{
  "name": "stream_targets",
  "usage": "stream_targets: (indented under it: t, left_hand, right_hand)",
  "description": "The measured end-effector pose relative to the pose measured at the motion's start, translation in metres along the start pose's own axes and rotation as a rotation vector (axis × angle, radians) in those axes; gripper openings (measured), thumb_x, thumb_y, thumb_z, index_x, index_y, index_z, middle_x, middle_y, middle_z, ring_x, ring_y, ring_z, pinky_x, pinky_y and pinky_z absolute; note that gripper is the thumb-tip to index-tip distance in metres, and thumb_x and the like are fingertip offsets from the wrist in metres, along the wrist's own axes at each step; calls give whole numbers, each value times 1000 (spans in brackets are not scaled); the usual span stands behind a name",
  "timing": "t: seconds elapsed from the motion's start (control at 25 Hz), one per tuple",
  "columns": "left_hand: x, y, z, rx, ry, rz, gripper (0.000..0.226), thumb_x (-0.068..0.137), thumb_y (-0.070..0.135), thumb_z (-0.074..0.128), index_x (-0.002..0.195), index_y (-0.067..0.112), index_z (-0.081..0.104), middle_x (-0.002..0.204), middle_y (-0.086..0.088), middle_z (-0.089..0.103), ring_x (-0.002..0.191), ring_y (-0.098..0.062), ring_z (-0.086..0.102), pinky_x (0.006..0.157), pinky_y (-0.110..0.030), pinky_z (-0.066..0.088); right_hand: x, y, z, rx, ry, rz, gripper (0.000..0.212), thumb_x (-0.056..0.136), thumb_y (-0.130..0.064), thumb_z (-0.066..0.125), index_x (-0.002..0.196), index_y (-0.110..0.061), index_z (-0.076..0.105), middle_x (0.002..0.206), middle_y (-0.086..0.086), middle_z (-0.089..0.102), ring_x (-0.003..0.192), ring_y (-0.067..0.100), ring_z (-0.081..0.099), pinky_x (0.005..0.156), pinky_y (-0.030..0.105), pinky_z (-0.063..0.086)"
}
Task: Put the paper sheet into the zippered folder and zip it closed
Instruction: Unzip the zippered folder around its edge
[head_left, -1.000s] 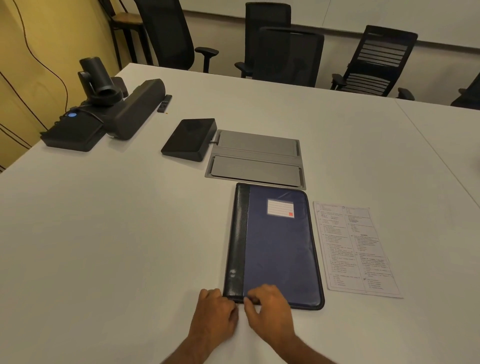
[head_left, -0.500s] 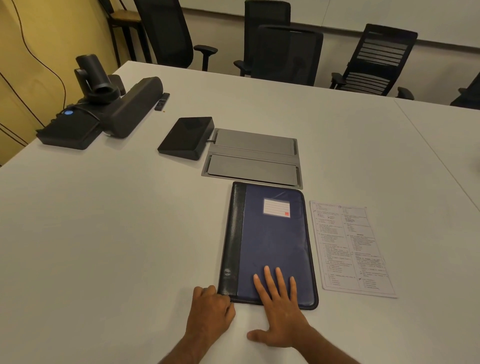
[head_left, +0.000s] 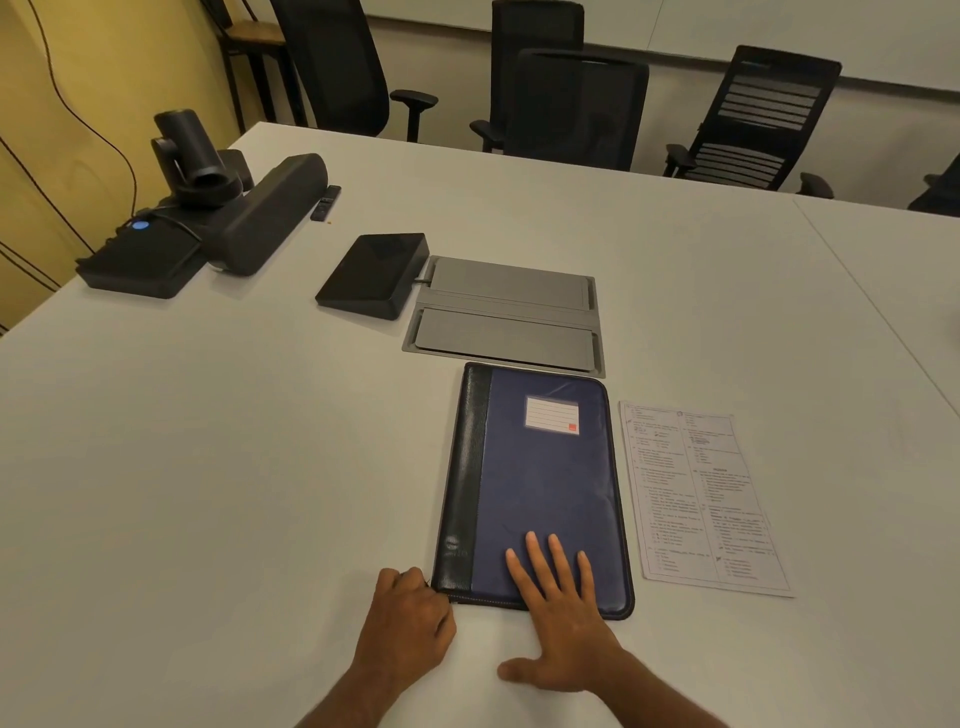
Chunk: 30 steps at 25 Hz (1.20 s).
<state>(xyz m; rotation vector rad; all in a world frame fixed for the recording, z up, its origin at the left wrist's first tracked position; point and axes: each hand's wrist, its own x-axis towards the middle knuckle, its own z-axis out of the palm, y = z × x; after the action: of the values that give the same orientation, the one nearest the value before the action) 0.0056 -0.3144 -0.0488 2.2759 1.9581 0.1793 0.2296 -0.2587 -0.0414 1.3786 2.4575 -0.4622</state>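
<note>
The flat navy-blue zippered folder with a black spine strip lies closed on the white table. The right hand is spread open, palm down on the cover's near corner, holding nothing, seemingly pinning the folder so it won't slide. Just left of that palm, the left hand is curled tight at the folder's near-left corner, probably pinching the zipper pull, though I can't see it. The printed white paper sheet waits just right of the pressing hand, untouched.
</note>
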Motion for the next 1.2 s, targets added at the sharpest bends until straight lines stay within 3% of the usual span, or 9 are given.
stream_targets:
  t: [0.12, 0.24, 0.4, 0.52, 0.64, 0.92, 1.04, 1.12, 1.2]
  left_hand:
    - [-6, -14, 2, 45, 27, 49, 23, 73, 30, 58, 52, 20, 59, 52, 9, 59, 63, -13, 56, 66, -31, 30]
    - [-13, -29, 1, 91, 40, 62, 23, 73, 30, 56, 52, 20, 58, 50, 8, 56, 57, -15, 51, 65, -31, 28]
    - [-12, -47, 0, 80, 60, 102, 23, 75, 27, 53, 53, 21, 53, 51, 6, 52, 56, -18, 50, 63, -31, 25]
    - [-11, -56, 1, 62, 76, 156, 22, 76, 25, 55, 55, 22, 50, 53, 6, 49, 57, -17, 47, 62, -30, 25]
    - [-8, -57, 1, 48, 81, 153, 23, 77, 26, 56, 55, 22, 49, 52, 7, 47, 55, -16, 45, 61, -30, 26]
    - [-7, -70, -4, 32, 50, 144, 25, 71, 44, 63, 56, 26, 54, 53, 11, 50, 54, -13, 47, 62, -28, 28]
    - [-3, -65, -10, -88, 81, 104, 26, 72, 49, 63, 61, 26, 58, 55, 13, 50, 54, -10, 45, 59, -27, 35]
    - [8, -52, -16, -170, 138, 27, 33, 82, 48, 57, 61, 23, 57, 55, 12, 52, 52, -10, 46, 51, -29, 40]
    - [25, -35, -22, -247, 183, -64, 29, 85, 43, 60, 65, 22, 57, 59, 11, 54, 55, -11, 48, 50, -28, 42]
  right_hand:
    - [-6, -4, -8, -23, 3, 54, 112, 61, -95, 34, 151, -30, 16, 162, 6, 4, 143, 31, -3, 108, 54, -5]
    - [-7, -8, -12, -26, 14, 45, 108, 63, -93, 32, 150, -30, 20, 162, 4, 2, 142, 30, -10, 108, 53, -6]
    - [-11, -10, -19, -61, 35, 57, 107, 61, -94, 32, 144, -26, 39, 150, 8, 38, 139, 27, 0, 104, 53, 6]
    - [-13, -11, -22, -76, 56, 54, 107, 61, -94, 32, 143, -26, 41, 150, 8, 38, 138, 27, 0, 103, 52, 8]
    - [-10, -11, -23, -68, 48, 35, 106, 63, -93, 34, 148, -29, 28, 160, 7, 16, 140, 26, -10, 106, 52, 0]
    - [-4, -3, -9, -52, 95, 26, 110, 61, -94, 31, 151, -35, 4, 161, 6, 0, 140, 25, -22, 109, 52, -11]
    - [-1, 2, -4, 141, 31, 21, 110, 60, -95, 31, 144, -44, -19, 155, -9, -29, 139, 15, -35, 111, 46, -25]
    - [-3, 5, -7, 307, 156, 138, 104, 67, -90, 36, 149, -39, -1, 159, -12, -14, 147, 16, -15, 119, 41, -11]
    - [-2, 13, -16, 432, 329, 392, 96, 72, -76, 53, 149, -27, 21, 159, -4, 16, 146, 23, 16, 119, 44, 18]
